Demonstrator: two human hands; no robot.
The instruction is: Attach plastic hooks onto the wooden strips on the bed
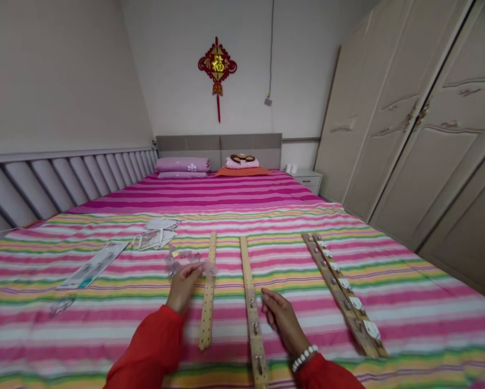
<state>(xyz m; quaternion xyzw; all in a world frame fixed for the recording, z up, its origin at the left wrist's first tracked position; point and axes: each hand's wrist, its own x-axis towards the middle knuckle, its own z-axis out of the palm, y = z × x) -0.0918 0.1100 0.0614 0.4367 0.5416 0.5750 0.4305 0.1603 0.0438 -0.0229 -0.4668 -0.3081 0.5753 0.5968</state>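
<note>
Wooden strips: I count four on the bed [388,259]: a left strip [207,294], a middle strip [250,292] and a right pair [339,286] lying side by side.
Pillows: four by the headboard: two purple pillows [182,165], one orange pillow [242,172], one pink pillow [242,161].
Grips: two, my left grip [183,286] and right grip [283,319].
Wall ornament [217,65]: one.
Nightstand [309,179]: one.
White clips [356,302]: at least six on the right pair; I cannot count them exactly.

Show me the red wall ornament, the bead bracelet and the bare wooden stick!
red wall ornament [217,64], head view, on its gold middle.
bead bracelet [305,356], head view, on the white beads.
bare wooden stick [207,309], head view, on its lower half.
</note>
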